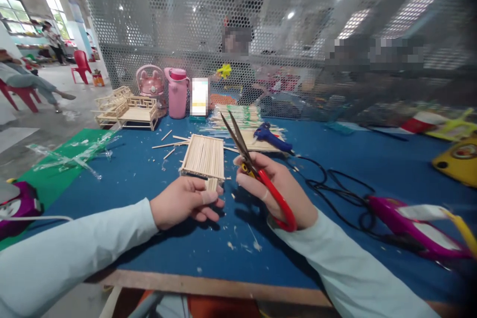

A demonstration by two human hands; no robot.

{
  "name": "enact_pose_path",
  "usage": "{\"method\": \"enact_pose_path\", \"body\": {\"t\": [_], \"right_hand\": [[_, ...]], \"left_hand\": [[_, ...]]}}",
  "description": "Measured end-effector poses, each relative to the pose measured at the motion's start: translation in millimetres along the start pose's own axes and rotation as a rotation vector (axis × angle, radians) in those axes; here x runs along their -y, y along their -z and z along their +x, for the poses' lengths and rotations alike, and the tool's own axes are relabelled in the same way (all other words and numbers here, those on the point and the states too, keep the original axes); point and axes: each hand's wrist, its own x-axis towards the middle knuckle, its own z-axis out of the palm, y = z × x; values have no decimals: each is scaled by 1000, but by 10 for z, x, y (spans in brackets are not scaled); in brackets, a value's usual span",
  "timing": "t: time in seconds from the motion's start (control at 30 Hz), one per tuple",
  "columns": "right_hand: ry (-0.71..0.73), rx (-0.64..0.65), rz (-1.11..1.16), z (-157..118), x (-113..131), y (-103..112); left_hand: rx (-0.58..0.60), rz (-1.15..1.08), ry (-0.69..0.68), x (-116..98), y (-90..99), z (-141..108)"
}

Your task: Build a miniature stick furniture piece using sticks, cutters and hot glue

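Red-handled metal scissors (266, 181) are sitting in our right hand (285, 189), fingers clamping on them near the pivot, blades pointing up and away from us and standing slightly apart. Our left hand (186, 201) is pinching a short bundle of pale wooden sticks (212, 185) between thumb and fingers, right at the near edge of a rectangular pale wooden stick panel (203, 156). Panel is lying on the blue-topped table (231, 253), directly ahead of our left hand. We're not managing to tell whether bundle and panel are touching.

Loose pale wooden sticks (170, 145) are lying left of the panel. Green-banded stacks of thin sticks (242, 118) are lying behind it. Blue glue gun (274, 139) is lying beyond the scissors, right of the panel; black cable (330, 189) is looping across our right side. Pale wooden model furniture (139, 112) is standing back left, near a pink bottle (178, 99). Perforated metal screen (179, 20) is rising behind everything on the table.
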Motion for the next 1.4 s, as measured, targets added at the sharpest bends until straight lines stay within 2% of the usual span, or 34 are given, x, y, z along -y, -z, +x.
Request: {"method": "enact_pose_path", "body": {"t": [0.13,0.3,0.33,0.47,0.63,0.77,0.97,1.03,1.17,1.27,1.4], "right_hand": [[2,65,-14,-6,13,7],[-69,274,-36,-19,33,105],[-75,269,-48,-12,31,115],[-75,116,-6,29,27,40],[-42,88,113,22,57,-156],[-50,27,123,1,65,-211],[-60,64,123,2,70,-216],[-51,86,110,-7,65,-197],[14,120,10,-38,66,-68],[39,196,-196,-68,99,70],[4,344,-474,-119,148,180]], "left_hand": [[17,-1,0,-12,15,-6],[-10,-42,17,-44,25,-22],[-9,-56,27,-46,26,-24],[53,-85,69,-21,13,-32],[113,-99,92,16,4,-43],[131,-114,103,19,16,-45],[143,-99,117,35,5,-43],[127,-46,84,29,0,-41],[74,90,-37,-14,10,-32],[64,112,-59,-39,23,-26],[85,145,-71,-41,23,-30]]}}
